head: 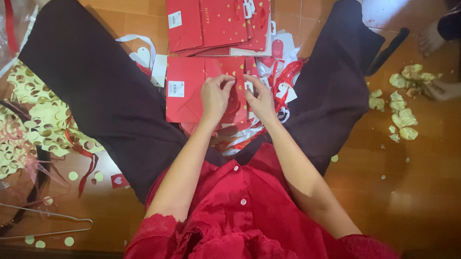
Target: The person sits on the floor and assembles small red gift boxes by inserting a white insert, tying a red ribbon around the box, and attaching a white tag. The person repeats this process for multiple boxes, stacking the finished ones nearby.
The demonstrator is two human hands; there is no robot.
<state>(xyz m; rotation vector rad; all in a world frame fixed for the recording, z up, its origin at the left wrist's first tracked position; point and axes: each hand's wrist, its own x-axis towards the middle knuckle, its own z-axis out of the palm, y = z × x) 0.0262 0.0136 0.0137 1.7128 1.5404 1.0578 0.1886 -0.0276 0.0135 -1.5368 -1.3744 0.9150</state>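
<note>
On orange tiled floor (430, 174), red gift bags (190, 89)

The flat red paper gift bag with small gold hearts (201, 90) looks smooth and slightly glossy. The orange-brown wooden floor (425, 179) is polished and shiny. The thin grey wire hanger (43, 222) is metal. The red blouse (235, 220) is soft cloth with lace cuffs.

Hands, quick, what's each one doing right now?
Left hand: fingers pinched on the flat red gift bag.
Right hand: fingers closed at the same bag's top edge.
</note>
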